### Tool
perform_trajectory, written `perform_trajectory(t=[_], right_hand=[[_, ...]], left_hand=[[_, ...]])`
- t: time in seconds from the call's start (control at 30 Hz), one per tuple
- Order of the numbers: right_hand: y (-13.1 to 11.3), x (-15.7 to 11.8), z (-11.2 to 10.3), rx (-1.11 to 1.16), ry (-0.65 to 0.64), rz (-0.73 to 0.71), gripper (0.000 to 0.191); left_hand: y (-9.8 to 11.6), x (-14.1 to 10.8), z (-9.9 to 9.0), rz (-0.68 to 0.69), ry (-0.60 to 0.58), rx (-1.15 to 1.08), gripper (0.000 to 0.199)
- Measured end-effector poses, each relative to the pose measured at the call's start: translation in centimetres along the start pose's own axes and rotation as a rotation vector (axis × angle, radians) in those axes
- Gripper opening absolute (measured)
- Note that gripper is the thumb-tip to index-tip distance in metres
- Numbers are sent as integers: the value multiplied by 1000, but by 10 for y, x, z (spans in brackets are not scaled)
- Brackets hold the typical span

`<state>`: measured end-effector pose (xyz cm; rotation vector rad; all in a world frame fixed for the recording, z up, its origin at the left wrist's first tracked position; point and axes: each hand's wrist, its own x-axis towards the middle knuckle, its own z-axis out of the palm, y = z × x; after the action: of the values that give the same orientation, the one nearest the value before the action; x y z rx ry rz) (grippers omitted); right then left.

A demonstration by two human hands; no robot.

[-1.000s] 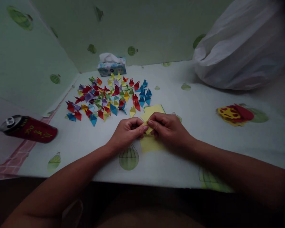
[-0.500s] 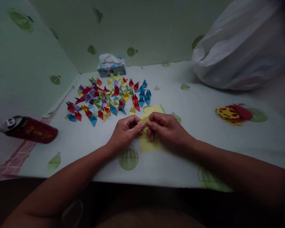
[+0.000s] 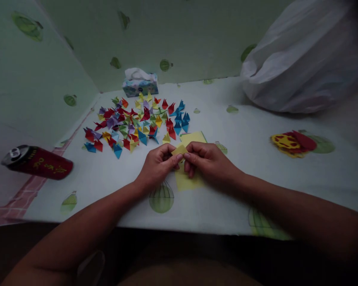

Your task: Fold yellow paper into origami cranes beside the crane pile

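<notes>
A small folded piece of yellow origami paper (image 3: 179, 150) is pinched between both hands, above the table's middle. My left hand (image 3: 157, 165) grips its left side with thumb and forefinger. On its right side, my right hand (image 3: 210, 162) pinches it the same way, the other fingers curled under. Beneath the hands lies a flat yellow sheet (image 3: 185, 180), partly covered by them. Just behind is a stack of yellow paper (image 3: 193, 137) with a green edge showing. Beyond my left hand spread many folded paper cranes (image 3: 131, 123) in red, blue, yellow, purple and green.
A red drink can (image 3: 38, 162) stands at the left. A tissue box (image 3: 140, 84) sits behind the cranes against the wall. At the right are a red and yellow cut-out item (image 3: 292, 143) and a large white plastic bag (image 3: 292, 75). The table's front edge is close to me.
The folded yellow paper has turned slightly in my fingers and shows a flatter face. Both hands stay in nearly the same place.
</notes>
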<state>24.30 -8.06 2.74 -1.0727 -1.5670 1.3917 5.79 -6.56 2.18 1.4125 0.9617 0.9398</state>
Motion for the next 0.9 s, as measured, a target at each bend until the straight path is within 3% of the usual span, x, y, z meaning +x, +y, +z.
perform_trajectory(t=[0.27,0.5,0.67,0.9], right_hand=[[-7,-5,0,-365,88,-178,26],[-5,-2,-3,-455,83,-196,26],[-7,-3,-5,-361,107,-197,26],[-4,0,-5,-182,75,-135,26]], left_hand=[[4,-4,5,24,8,-63,30],[1,0,0,-2,-50,-25,28],[5,-1,-1,18,24,-18,30],[4,-2,2,-62,-8,-60,31]])
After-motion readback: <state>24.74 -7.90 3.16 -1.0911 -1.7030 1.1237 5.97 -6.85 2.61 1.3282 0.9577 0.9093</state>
